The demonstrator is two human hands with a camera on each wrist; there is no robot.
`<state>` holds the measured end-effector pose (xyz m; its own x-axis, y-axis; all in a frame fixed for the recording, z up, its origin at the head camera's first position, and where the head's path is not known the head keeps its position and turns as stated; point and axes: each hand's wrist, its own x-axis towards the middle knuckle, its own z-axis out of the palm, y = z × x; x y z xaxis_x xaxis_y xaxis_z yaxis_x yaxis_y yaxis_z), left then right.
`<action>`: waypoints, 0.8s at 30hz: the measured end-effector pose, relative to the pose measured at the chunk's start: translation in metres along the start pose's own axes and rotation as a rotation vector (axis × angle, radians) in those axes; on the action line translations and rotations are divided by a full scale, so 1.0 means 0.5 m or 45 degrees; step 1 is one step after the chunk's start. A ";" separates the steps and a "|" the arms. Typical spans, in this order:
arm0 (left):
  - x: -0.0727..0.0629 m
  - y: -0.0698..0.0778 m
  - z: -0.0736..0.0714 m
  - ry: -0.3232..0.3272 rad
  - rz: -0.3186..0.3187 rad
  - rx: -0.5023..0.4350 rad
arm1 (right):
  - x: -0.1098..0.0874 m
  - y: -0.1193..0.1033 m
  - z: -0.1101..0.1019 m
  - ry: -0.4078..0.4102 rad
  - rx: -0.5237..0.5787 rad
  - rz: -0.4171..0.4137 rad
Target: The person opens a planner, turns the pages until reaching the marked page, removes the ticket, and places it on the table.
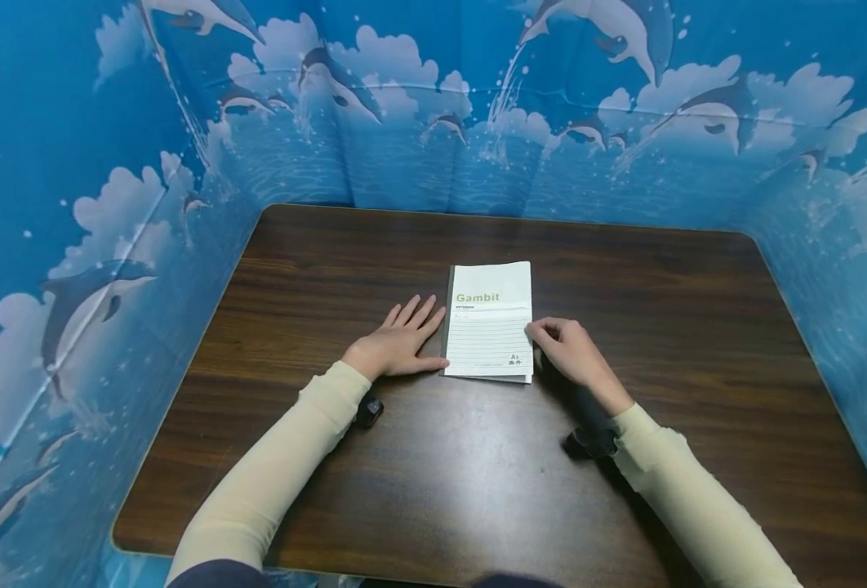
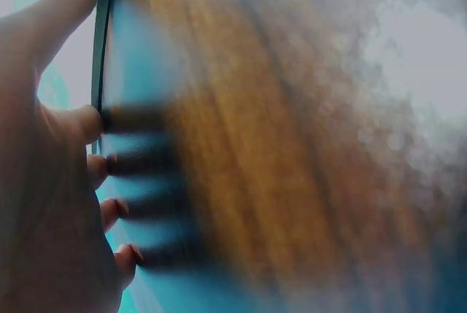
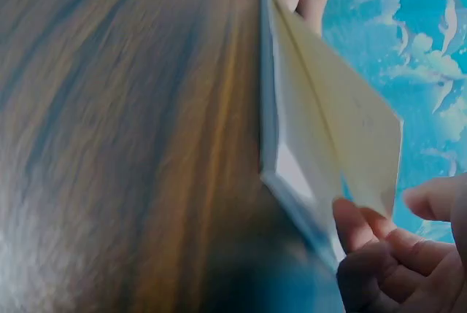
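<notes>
A white notebook [image 1: 488, 339] printed "Gambit", with ruled lines and a dark spine strip on its left, lies on the table between the hands. My left hand [image 1: 397, 345] lies spread with straight fingers beside the spine, its thumb at the lower left corner. In the left wrist view the thumb and fingertips line up along the dark spine [image 2: 103, 43]. At the right edge, my right hand [image 1: 571, 353] pinches the front cover with curled fingers. The right wrist view shows this cover [image 3: 350, 101] raised at an angle over the pages, fingertips [image 3: 354, 229] under its edge.
The dark wood-grain table [image 1: 683, 327] has rounded corners and a thin pale edge. Blue cloth with dolphins and clouds [image 1: 419, 139] hangs around its back and sides. A small black device sits under each wrist, one left [image 1: 369, 410] and one right [image 1: 589, 443].
</notes>
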<state>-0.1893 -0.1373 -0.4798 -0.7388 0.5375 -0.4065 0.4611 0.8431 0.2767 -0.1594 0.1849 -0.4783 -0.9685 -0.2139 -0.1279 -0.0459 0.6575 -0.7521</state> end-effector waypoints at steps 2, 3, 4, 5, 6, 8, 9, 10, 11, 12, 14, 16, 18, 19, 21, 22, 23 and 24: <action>-0.001 0.000 -0.001 0.005 0.001 -0.020 | -0.002 -0.010 -0.004 -0.010 0.034 -0.013; -0.002 0.000 -0.001 0.007 0.002 -0.025 | -0.003 -0.015 -0.005 -0.021 0.051 -0.021; -0.002 0.000 -0.001 0.007 0.002 -0.033 | -0.004 -0.020 -0.006 -0.036 0.066 -0.028; -0.004 0.001 -0.001 0.007 0.003 -0.043 | -0.005 -0.025 -0.006 -0.044 0.073 -0.040; -0.005 0.001 -0.001 0.005 0.006 -0.056 | -0.006 -0.029 -0.005 -0.055 0.077 -0.056; -0.009 0.003 -0.001 0.004 0.012 -0.049 | -0.007 -0.035 -0.004 -0.080 0.093 -0.092; -0.010 0.004 -0.001 0.004 0.012 -0.043 | -0.008 -0.039 -0.003 -0.088 0.103 -0.107; -0.011 0.004 -0.001 0.002 0.012 -0.041 | -0.008 -0.042 -0.001 -0.095 0.115 -0.119; -0.008 -0.001 0.006 0.017 0.025 -0.051 | -0.008 -0.045 0.001 -0.101 0.128 -0.129; -0.009 -0.001 0.006 0.020 0.026 -0.048 | -0.008 -0.048 0.002 -0.110 0.147 -0.136; -0.010 -0.001 0.006 0.024 0.026 -0.039 | -0.008 -0.055 0.005 -0.114 0.177 -0.133; -0.009 -0.004 0.012 0.040 0.041 -0.060 | -0.008 -0.061 0.007 -0.119 0.202 -0.123; -0.015 0.002 0.007 0.030 0.036 -0.044 | -0.008 -0.065 0.008 -0.124 0.219 -0.119; -0.016 0.001 0.008 0.032 0.038 -0.035 | -0.008 -0.067 0.008 -0.123 0.222 -0.118; -0.017 0.001 0.009 0.035 0.039 -0.028 | -0.009 -0.067 0.009 -0.128 0.236 -0.124; -0.017 0.001 0.009 0.036 0.039 -0.014 | -0.008 -0.068 0.009 -0.128 0.241 -0.127; -0.021 0.005 0.004 0.027 0.029 0.009 | -0.009 -0.069 0.009 -0.130 0.248 -0.134; -0.022 0.005 0.003 0.031 0.029 0.015 | -0.009 -0.070 0.009 -0.132 0.256 -0.140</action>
<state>-0.1794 -0.1409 -0.4757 -0.7398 0.5561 -0.3788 0.4836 0.8309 0.2752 -0.1525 0.1596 -0.4543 -0.9296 -0.3559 -0.0960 -0.0899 0.4714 -0.8773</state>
